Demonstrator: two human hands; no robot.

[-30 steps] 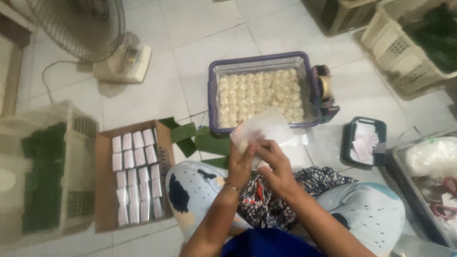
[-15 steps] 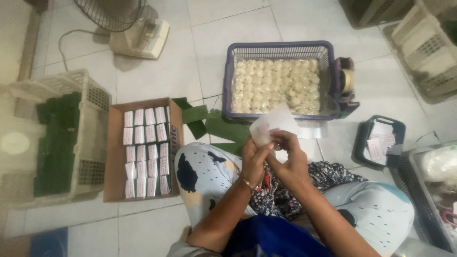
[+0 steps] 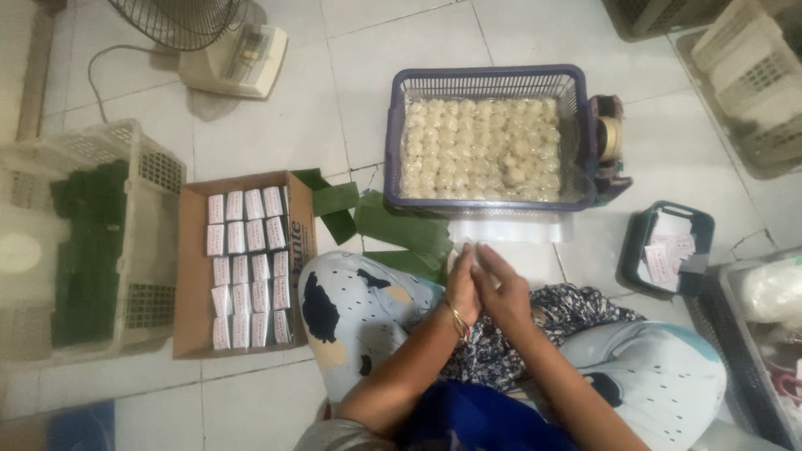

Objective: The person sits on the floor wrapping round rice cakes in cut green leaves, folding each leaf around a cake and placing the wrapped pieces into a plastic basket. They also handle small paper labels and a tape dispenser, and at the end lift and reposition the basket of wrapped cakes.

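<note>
I sit cross-legged on a tiled floor with my palms pressed together over my lap. My left hand [image 3: 462, 290], with a thin bracelet at the wrist, and my right hand [image 3: 504, 290] squeeze a white wrapper [image 3: 470, 253]; only a sliver of it shows between the fingers. Just beyond my fingertips lies a stack of clear plastic sheets [image 3: 511, 230]. Behind that stands a purple basket [image 3: 484, 79] full of small white round cakes [image 3: 480, 150]. Green leaf pieces [image 3: 401, 230] lie to the left of my hands.
A cardboard box [image 3: 190, 276] of white wrapped packets sits at my left knee, and a white crate [image 3: 150, 167] of stacked green leaves lies further left. A tape dispenser [image 3: 607, 142] hangs by the basket. A dark tray [image 3: 643, 242] of paper slips is at right. A fan [image 3: 200, 42] stands at the back.
The white wrapper was held up and spread between my fingers; now my palms are closed flat on it and it is nearly hidden. My view has shifted slightly.
</note>
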